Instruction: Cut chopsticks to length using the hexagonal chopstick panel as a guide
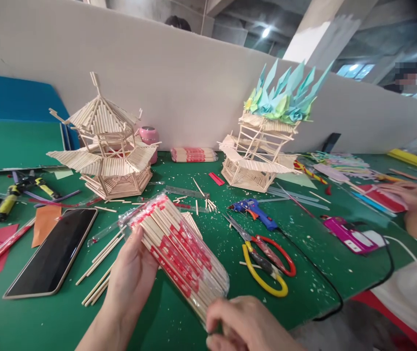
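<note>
My left hand (130,278) grips the side of a clear plastic pack of wooden chopsticks (179,251) with red print, held tilted over the green table (303,287). At the pack's near end, my right hand (243,324) is closed around the plastic. Loose chopsticks (99,265) lie under and left of the pack.
A black phone (53,253) lies left. Two stick pagodas stand behind, one plain (106,146), one topped with folded paper (263,141). Scissors (265,258), a blue glue gun (254,210), pliers (22,187) and a pink device (349,236) lie around. Another person's arm (416,207) rests right.
</note>
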{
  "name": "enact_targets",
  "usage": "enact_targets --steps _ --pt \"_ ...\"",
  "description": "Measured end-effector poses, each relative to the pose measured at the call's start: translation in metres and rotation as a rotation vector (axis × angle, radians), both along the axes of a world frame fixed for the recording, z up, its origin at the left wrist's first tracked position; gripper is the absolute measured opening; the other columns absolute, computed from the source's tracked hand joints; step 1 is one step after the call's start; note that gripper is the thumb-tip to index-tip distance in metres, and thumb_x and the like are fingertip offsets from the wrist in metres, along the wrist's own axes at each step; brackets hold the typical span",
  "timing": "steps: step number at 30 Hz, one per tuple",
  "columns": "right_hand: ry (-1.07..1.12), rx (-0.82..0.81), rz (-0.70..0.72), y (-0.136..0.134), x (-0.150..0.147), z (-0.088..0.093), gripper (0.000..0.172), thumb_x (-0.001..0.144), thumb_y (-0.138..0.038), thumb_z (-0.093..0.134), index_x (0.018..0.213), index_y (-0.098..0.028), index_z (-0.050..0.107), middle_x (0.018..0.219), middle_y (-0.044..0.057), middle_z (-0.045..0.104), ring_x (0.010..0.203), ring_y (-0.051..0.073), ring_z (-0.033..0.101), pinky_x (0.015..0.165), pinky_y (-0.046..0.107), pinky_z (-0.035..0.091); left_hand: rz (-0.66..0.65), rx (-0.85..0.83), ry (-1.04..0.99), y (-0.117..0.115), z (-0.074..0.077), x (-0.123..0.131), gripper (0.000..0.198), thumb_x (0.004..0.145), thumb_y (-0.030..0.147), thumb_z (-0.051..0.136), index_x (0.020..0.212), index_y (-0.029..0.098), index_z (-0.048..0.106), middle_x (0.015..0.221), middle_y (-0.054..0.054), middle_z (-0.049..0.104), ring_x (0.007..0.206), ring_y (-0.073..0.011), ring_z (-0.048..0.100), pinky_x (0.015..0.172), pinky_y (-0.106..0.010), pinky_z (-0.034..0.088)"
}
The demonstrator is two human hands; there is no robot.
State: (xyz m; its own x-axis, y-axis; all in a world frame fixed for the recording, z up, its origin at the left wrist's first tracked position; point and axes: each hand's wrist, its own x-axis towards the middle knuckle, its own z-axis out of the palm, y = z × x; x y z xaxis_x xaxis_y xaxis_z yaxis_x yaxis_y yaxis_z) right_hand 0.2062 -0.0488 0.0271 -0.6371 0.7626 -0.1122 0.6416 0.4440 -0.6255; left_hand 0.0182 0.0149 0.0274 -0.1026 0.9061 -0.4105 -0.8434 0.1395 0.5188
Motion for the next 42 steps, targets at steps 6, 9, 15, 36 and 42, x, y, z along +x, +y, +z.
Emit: enact_targets --steps 6,9,15,36,42 --pt "-0.243 0.112 -0.278 0.022 0.043 -0.005 0.025 0.089 -0.031 0.039 0.07 -0.021 0.052 0.053 -0.001 0.054 0.049 0.015 0.052 0.048 0.024 0.03 0.113 0.003 0.0 0.005 0.002 -0.022 0.039 0.093 0.013 0.026 0.1 0.012 0.064 0.07 -0.006 0.073 0.061 -0.0138 0.069 0.06 -0.024 0.057" --pt "-0.167 0.094 -0.393 0.041 0.054 -0.014 0.03 0.088 -0.035 0.04 0.064 -0.021 0.052 0.049 -0.003 0.049 0.045 0.013 0.046 0.046 0.024 0.03 0.117 0.018 -0.031 0.005 0.003 -0.027 0.04 0.093 0.014 0.024 0.103 0.013 0.063 0.071 -0.006 0.074 0.063 -0.014 0.069 0.062 -0.023 0.057" --pt "0.194 0.102 -0.561 0.082 0.055 -0.006 0.031 0.089 -0.041 0.035 0.089 -0.018 0.056 0.076 0.003 0.061 0.062 0.015 0.058 0.05 0.024 0.043 0.094 -0.017 -0.049 0.003 0.002 -0.025 0.04 0.093 0.014 0.024 0.103 0.011 0.063 0.068 -0.007 0.073 0.062 -0.0152 0.07 0.062 -0.024 0.057" --pt "0.384 0.364 -0.25 0.048 -0.05 0.004 0.052 0.086 -0.025 0.048 0.134 -0.018 0.032 0.135 0.011 0.036 0.124 0.025 0.033 0.104 0.042 0.032 -0.01 -0.037 -0.099 0.0 0.004 -0.012 0.036 0.091 0.015 0.031 0.116 0.012 0.057 0.08 -0.007 0.075 0.079 -0.0208 0.069 0.083 -0.035 0.051" --pt "0.773 -0.144 -0.452 0.062 -0.05 0.002 0.026 0.091 -0.031 0.042 0.114 -0.024 0.053 0.111 0.005 0.06 0.102 0.019 0.057 0.087 0.032 0.048 -0.04 -0.073 -0.108 -0.002 0.008 -0.009 0.036 0.09 0.017 0.032 0.105 0.013 0.065 0.075 -0.008 0.075 0.084 -0.024 0.068 0.085 -0.038 0.05"
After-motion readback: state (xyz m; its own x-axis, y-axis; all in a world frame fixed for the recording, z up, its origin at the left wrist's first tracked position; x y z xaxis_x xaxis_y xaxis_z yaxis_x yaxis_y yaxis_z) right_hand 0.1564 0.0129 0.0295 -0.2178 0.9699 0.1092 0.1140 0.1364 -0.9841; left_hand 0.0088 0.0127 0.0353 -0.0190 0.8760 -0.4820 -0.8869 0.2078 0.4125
